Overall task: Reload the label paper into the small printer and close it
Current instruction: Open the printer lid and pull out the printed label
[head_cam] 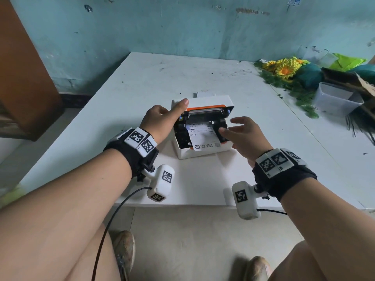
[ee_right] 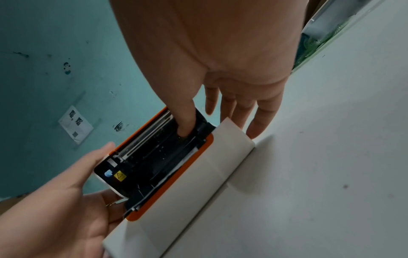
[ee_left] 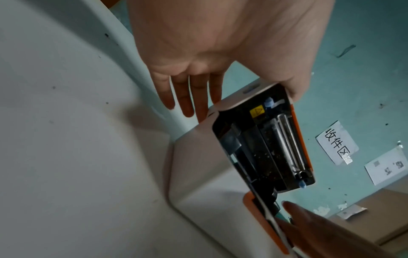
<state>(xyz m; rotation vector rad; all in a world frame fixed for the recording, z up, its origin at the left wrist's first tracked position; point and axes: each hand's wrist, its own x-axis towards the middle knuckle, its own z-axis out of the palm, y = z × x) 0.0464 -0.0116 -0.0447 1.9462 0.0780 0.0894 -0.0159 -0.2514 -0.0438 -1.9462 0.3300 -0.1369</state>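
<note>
A left hand is holding up the orange-rimmed white lid of a small white box-shaped label printer on a scuffed white table, thumb over one corner and straight fingers behind, apparently to prop it open. The right hand, fingers spread apart, is pressing its thumb beside the printed white label paper lying in the black bay, seemingly seating it. Where the paper's far end is feeding cannot be made out.

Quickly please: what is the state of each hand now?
Left hand: pinches the lid at its left corner.
Right hand: open, holding nothing; thumb presses inside the printer.
</note>
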